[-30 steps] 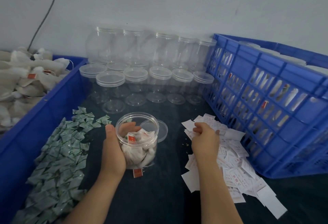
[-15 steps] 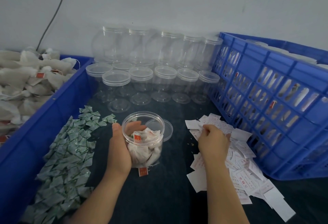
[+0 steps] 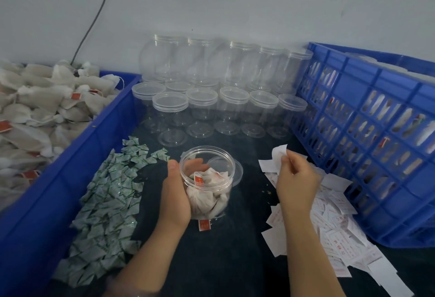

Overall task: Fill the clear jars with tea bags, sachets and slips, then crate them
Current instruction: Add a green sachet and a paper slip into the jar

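An open clear jar [image 3: 208, 180] stands on the dark table, partly filled with white tea bags [image 3: 209, 193]; one red tag [image 3: 204, 225] hangs out at its base. My left hand [image 3: 175, 196] grips the jar from the left side. My right hand [image 3: 297, 179] is lifted just right of the jar and pinches a white paper slip [image 3: 279, 153]. Below it lies the heap of white slips [image 3: 334, 233]. A pile of green-printed sachets [image 3: 108, 202] spreads on the left. The jar's lid [image 3: 231, 168] lies behind the jar.
Several lidded empty clear jars [image 3: 221, 106] stand stacked at the back wall. A blue slatted crate [image 3: 367, 136] holding filled jars is on the right. A blue bin [image 3: 58, 179] heaped with tea bags [image 3: 35, 110] borders the left.
My right hand rose from the slip heap with one slip pinched and came closer to the jar. My left hand stays on the jar.
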`<state>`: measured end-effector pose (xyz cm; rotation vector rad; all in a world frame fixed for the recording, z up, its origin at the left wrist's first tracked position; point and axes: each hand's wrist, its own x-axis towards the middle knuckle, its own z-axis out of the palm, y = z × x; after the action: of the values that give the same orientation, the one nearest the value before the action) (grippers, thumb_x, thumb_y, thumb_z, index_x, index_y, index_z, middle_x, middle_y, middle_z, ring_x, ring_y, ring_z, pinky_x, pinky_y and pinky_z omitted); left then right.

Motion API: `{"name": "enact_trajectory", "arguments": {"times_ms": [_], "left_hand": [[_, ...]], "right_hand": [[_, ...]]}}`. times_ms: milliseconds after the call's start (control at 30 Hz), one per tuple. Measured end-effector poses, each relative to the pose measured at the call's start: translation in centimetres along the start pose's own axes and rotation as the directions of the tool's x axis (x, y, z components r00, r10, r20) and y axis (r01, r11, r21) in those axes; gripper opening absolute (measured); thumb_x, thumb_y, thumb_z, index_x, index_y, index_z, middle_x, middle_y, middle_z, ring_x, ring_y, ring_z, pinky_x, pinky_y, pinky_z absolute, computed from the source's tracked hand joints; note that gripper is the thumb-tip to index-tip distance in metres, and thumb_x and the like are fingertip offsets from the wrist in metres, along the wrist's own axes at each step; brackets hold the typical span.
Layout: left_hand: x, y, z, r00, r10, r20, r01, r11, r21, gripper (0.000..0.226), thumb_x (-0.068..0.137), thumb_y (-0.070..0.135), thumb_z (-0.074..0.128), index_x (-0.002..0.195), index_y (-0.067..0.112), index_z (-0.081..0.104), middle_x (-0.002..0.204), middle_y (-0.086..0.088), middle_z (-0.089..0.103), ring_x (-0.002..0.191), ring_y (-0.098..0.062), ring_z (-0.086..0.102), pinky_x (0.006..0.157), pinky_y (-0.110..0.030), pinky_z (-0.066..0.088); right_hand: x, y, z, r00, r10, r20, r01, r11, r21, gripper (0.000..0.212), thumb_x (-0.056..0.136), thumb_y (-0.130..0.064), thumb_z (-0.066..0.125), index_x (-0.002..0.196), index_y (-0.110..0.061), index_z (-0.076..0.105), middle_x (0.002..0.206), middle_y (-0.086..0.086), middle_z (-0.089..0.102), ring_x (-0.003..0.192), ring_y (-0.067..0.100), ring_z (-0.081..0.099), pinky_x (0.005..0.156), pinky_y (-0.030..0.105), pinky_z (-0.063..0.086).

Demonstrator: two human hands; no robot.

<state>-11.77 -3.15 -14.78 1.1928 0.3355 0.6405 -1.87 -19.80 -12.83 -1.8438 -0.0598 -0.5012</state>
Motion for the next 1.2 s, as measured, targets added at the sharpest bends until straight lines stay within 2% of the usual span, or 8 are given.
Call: {"name": "enact_trajectory", "arguments": {"times_ms": [267, 467, 533, 700, 867, 967, 1067, 1200], "left_hand": [[0.1, 0.1, 0.1, 0.998, -0.029, -0.055, 0.030, 0.999, 0.026, 0.063, 0.100, 0.050, 0.019, 0.085, 0.020, 0.072, 0.087, -0.003, 0.075, 0.084, -0.019, 0.071, 0.075, -0.032, 0.049], [-0.3, 0.4, 0.3, 0.998, -0.010, -0.066, 0.015, 0.997, 0.071, 0.063, 0.102, 0.041, 0.018, 0.087, 0.012, 0.071, 0.086, -0.005, 0.075, 0.082, -0.015, 0.070, 0.076, -0.026, 0.052], [-0.4, 0.3, 0.2, 0.998, 0.002, -0.060, 0.003, 0.996, 0.088, 0.063, 0.103, 0.041, 0.017, 0.086, 0.015, 0.072, 0.082, -0.003, 0.076, 0.080, -0.012, 0.071, 0.069, -0.018, 0.052], [-0.6, 0.6, 0.3, 0.997, -0.059, -0.043, 0.062, 0.996, 0.058, 0.064, 0.102, 0.047, 0.017, 0.087, 0.021, 0.074, 0.087, -0.007, 0.075, 0.088, -0.023, 0.071, 0.083, -0.042, 0.053], [-0.6, 1.0, 0.6, 0.993, -0.112, -0.033, 0.112, 0.994, 0.008, 0.067, 0.080, 0.065, 0.028, 0.083, 0.017, 0.076, 0.090, -0.012, 0.075, 0.093, -0.029, 0.070, 0.085, -0.043, 0.053], [-0.8, 1.0, 0.5, 0.998, -0.059, -0.024, 0.060, 0.997, 0.041, 0.066, 0.086, 0.062, 0.023, 0.083, 0.023, 0.076, 0.090, -0.009, 0.075, 0.093, -0.027, 0.070, 0.089, -0.046, 0.053], [-0.8, 0.9, 0.6, 0.999, -0.037, -0.036, 0.038, 0.999, 0.028, 0.062, 0.080, 0.062, 0.026, 0.083, 0.023, 0.074, 0.089, -0.008, 0.075, 0.091, -0.027, 0.070, 0.088, -0.044, 0.052], [-0.7, 1.0, 0.7, 0.998, -0.057, -0.025, 0.057, 0.998, 0.003, 0.062, 0.067, 0.072, 0.036, 0.078, 0.026, 0.076, 0.092, -0.008, 0.074, 0.094, -0.030, 0.068, 0.095, -0.049, 0.049]], "right_hand": [[-4.1, -4.9, 1.2, 0.945, -0.293, 0.143, 0.223, 0.901, 0.373, 0.029, 0.092, -0.007, 0.064, 0.092, -0.036, 0.062, 0.092, -0.023, 0.069, 0.091, -0.006, 0.065, 0.075, 0.006, 0.046], [-6.0, -6.3, 1.7, 0.774, -0.559, 0.297, 0.454, 0.817, 0.356, 0.012, 0.089, -0.032, 0.057, 0.094, -0.037, 0.066, 0.142, -0.013, 0.049, 0.141, 0.014, 0.033, 0.113, 0.021, 0.026], [-6.3, -6.5, 1.8, 0.757, -0.560, 0.337, 0.449, 0.821, 0.353, 0.015, 0.088, -0.034, 0.055, 0.096, -0.038, 0.067, 0.148, -0.008, 0.042, 0.144, 0.016, 0.029, 0.115, 0.020, 0.023], [-6.6, -6.4, 1.8, 0.827, -0.450, 0.338, 0.326, 0.872, 0.365, 0.011, 0.082, -0.035, 0.059, 0.084, -0.043, 0.067, 0.150, -0.009, 0.041, 0.141, 0.008, 0.032, 0.112, 0.015, 0.024], [-6.9, -6.3, 2.2, 0.874, -0.419, 0.246, 0.304, 0.867, 0.396, 0.026, 0.082, -0.019, 0.065, 0.085, -0.045, 0.068, 0.144, -0.012, 0.046, 0.135, 0.004, 0.042, 0.110, 0.025, 0.035], [-6.7, -6.1, 2.2, 0.861, -0.378, 0.340, 0.231, 0.887, 0.400, 0.035, 0.083, -0.019, 0.067, 0.076, -0.053, 0.070, 0.145, -0.016, 0.044, 0.135, -0.002, 0.039, 0.110, 0.026, 0.034], [-6.6, -6.0, 2.0, 0.821, -0.336, 0.462, 0.176, 0.918, 0.356, 0.022, 0.081, -0.031, 0.058, 0.070, -0.043, 0.073, 0.147, -0.021, 0.041, 0.138, -0.003, 0.033, 0.107, 0.017, 0.028], [-6.8, -5.9, 2.0, 0.841, -0.323, 0.434, 0.162, 0.916, 0.368, 0.035, 0.078, -0.044, 0.043, 0.065, -0.031, 0.073, 0.146, -0.019, 0.046, 0.133, -0.005, 0.038, 0.100, 0.005, 0.026]]}}
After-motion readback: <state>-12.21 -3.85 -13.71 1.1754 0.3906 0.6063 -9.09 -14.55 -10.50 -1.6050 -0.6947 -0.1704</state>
